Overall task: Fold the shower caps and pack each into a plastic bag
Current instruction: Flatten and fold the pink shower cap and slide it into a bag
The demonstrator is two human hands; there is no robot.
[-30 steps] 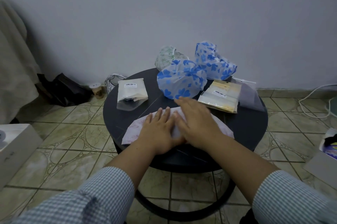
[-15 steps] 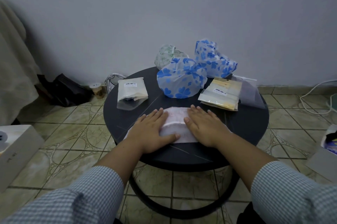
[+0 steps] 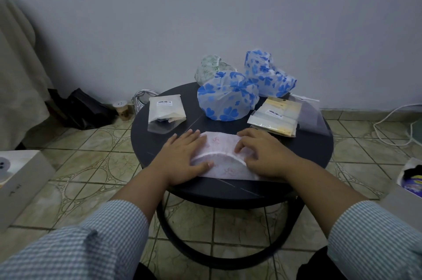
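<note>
A white shower cap with a pink pattern (image 3: 220,146) lies partly folded on the front of the round black table (image 3: 319,152). My left hand (image 3: 182,158) presses flat on its left part. My right hand (image 3: 265,154) has bent fingers and pinches the cap's right fold, so the cap bulges up between my hands. Behind them sit two blue-flowered caps (image 3: 228,97) (image 3: 267,74) and a green-patterned cap (image 3: 209,67). A stack of plastic bags (image 3: 274,117) lies at the right, and a filled bag (image 3: 165,112) at the left.
A clear empty bag (image 3: 308,115) lies at the table's right rear. On the tiled floor are a white box (image 3: 20,184) at left, a black bag (image 3: 84,108), a small jar (image 3: 122,109), a white cable (image 3: 392,115) and a box (image 3: 408,179) at right.
My hands slid apart across the cap, then drew back in. The right fingers went from flat to bent and gathered the cap, which now humps up in the middle.
</note>
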